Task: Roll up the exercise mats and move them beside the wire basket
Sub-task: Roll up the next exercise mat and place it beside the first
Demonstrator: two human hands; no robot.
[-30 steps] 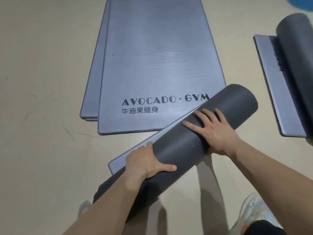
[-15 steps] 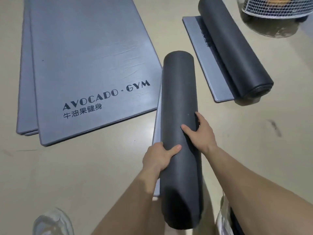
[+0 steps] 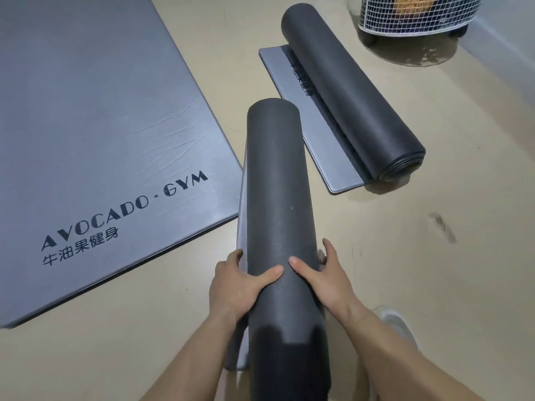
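**You've got one roll (image 3: 275,183) clasped in both grips, well short of the basket (image 3: 417,15)**

Biggest thing on the floor (image 3: 405,256) is the flat mat (image 3: 101,125) on your left, printed AVOCADO·GYM. Your roll points straight away from you, its far end just beside that mat's corner, with a paler loose edge down its left side. A second roll (image 3: 347,91) lies ahead on the right, tail flat on the floor, near the basket but apart from it. Left grip (image 3: 234,287) and right grip (image 3: 327,282) both wrap the roll's near end, thumbs on top and almost touching. A shoe (image 3: 399,325) peeks out on the right.
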